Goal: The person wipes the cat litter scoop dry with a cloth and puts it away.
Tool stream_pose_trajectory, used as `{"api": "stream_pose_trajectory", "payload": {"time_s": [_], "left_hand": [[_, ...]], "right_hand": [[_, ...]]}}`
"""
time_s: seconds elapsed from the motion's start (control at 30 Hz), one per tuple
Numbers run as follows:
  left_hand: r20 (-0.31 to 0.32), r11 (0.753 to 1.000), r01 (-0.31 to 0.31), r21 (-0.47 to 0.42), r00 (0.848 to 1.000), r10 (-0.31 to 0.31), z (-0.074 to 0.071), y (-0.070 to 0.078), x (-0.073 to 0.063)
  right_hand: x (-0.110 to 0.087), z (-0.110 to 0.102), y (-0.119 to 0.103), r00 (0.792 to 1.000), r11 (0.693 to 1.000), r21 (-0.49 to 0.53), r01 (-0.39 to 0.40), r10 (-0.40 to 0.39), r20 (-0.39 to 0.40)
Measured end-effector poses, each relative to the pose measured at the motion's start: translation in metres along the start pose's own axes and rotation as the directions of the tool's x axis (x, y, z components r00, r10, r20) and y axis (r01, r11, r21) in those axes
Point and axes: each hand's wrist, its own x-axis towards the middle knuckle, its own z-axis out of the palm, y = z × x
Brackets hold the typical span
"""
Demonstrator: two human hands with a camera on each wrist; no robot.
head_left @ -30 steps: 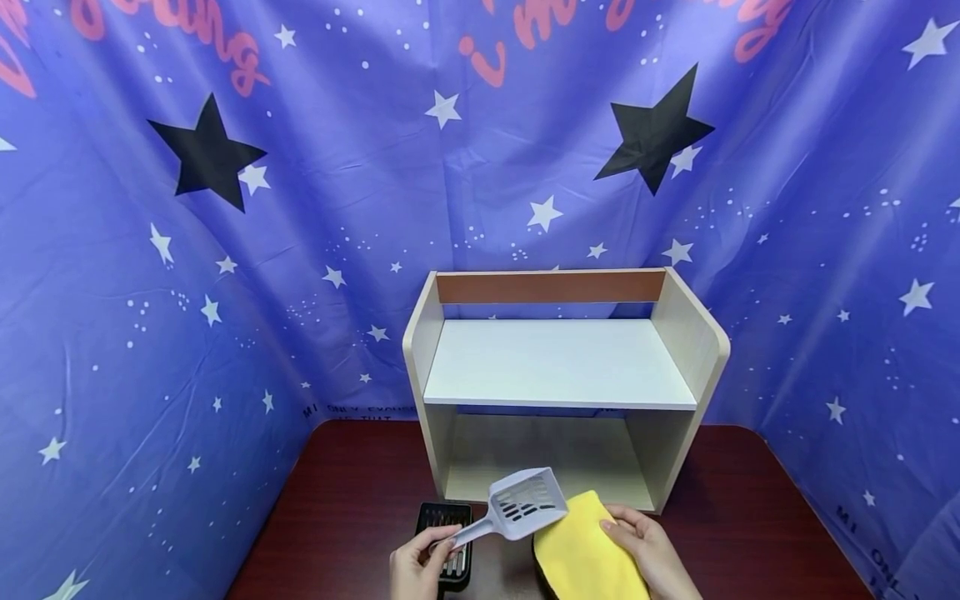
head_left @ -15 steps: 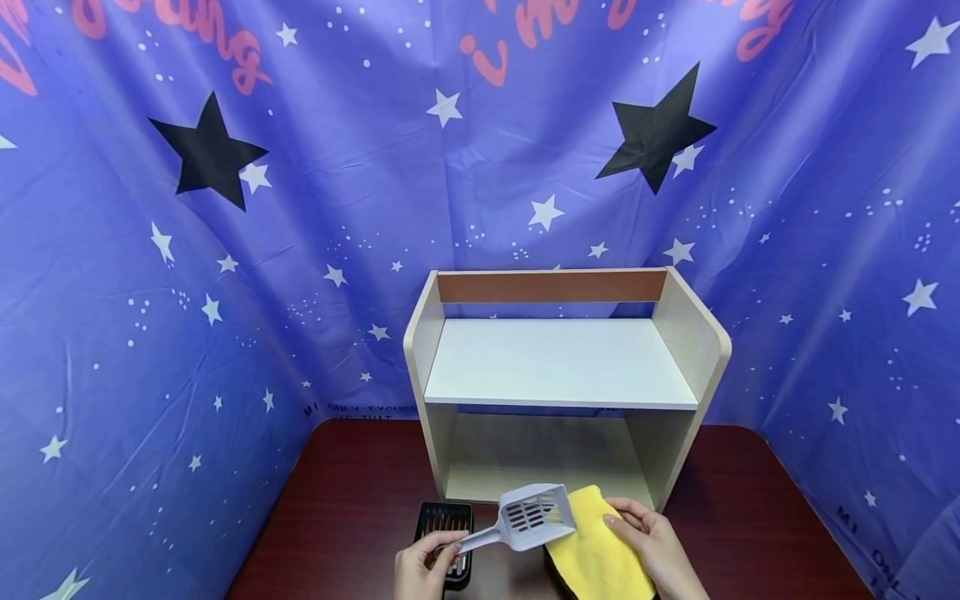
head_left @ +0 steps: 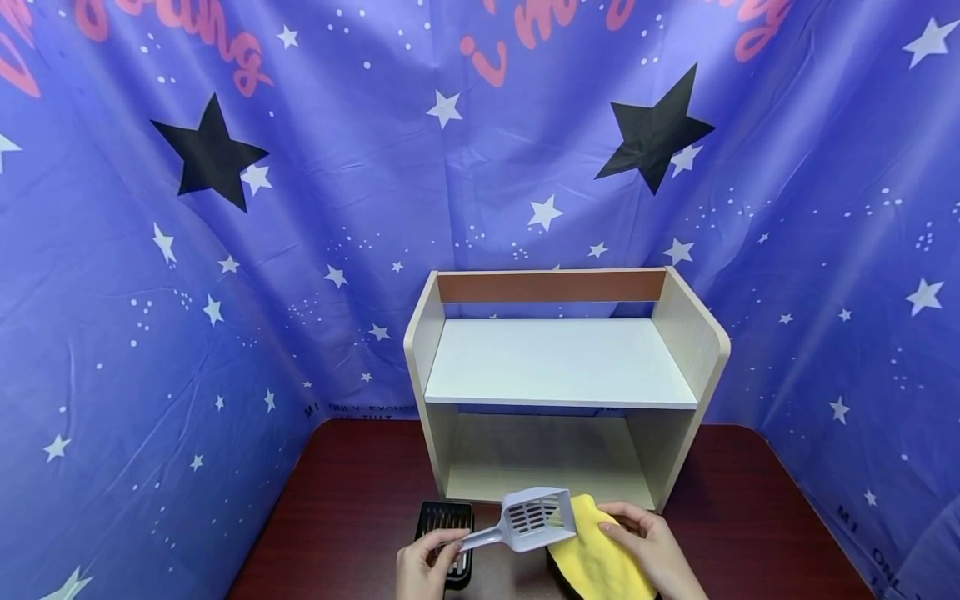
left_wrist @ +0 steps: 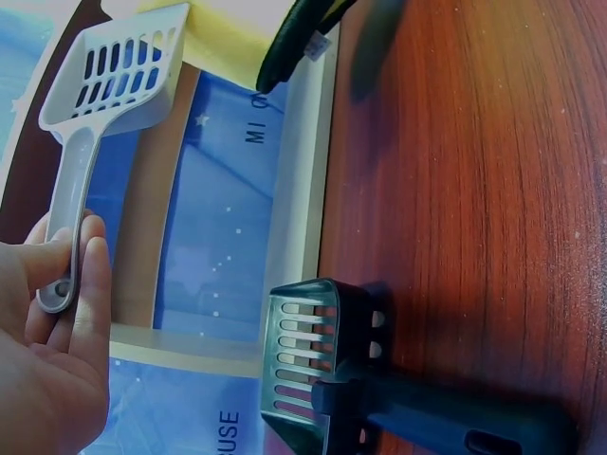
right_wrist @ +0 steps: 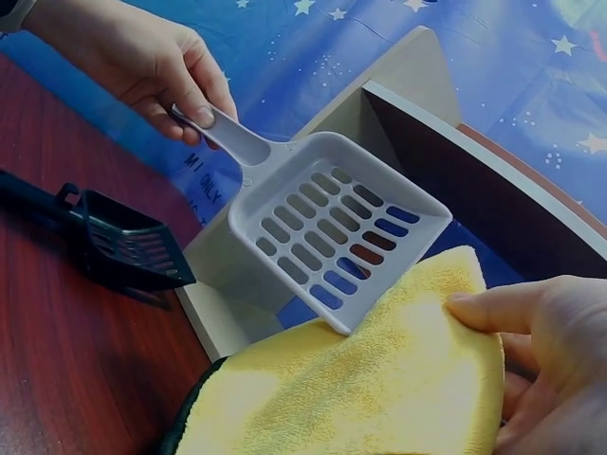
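Held up in front of a shelf (head_left: 562,362), above a table (head_left: 352,517): a grey scoop (head_left: 519,528), pinched near the end of its handle between thumb and fingers of the left hand (head_left: 426,568). Directed along its long axis from the left hand across to the right hand (head_left: 656,552), slotted end foremost. Pinched in the right hand, between thumb and fingers: a yellow cloth (head_left: 602,560), with something dark showing along its left edge. Note, in the right wrist view, the meeting of the scoop's front lip and the cloth, apparently in contact at the lower corner. Nearer to the right hand at the lip; gripped by the left hand alone at the handle. Of chief account for any shift of either hand, by judgement: the placing of lip against cloth, between the two grips. Lying on the table just beside the left hand, partly hidden by it in the head view: a black scoop (head_left: 442,518).
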Motion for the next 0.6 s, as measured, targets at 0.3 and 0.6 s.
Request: {"api": "stream_pose_trajectory", "payload": {"time_s": [0.3,0.6], "left_hand": [[0.021,1.0,0.021,-0.016,1.0,-0.02,-0.0007,-0.0008,0.0023],[0.009,0.998,0.032,-0.048,0.999,-0.031,-0.0004,-0.0006,0.0023]], "right_hand": [[-0.0015,-0.0037,0.001,1.0,0.999,-0.035,0.024,-0.023,0.015],[-0.0039,-0.0073,0.0003,1.0,0.999,-0.029,0.023,-0.023,0.001]]}}
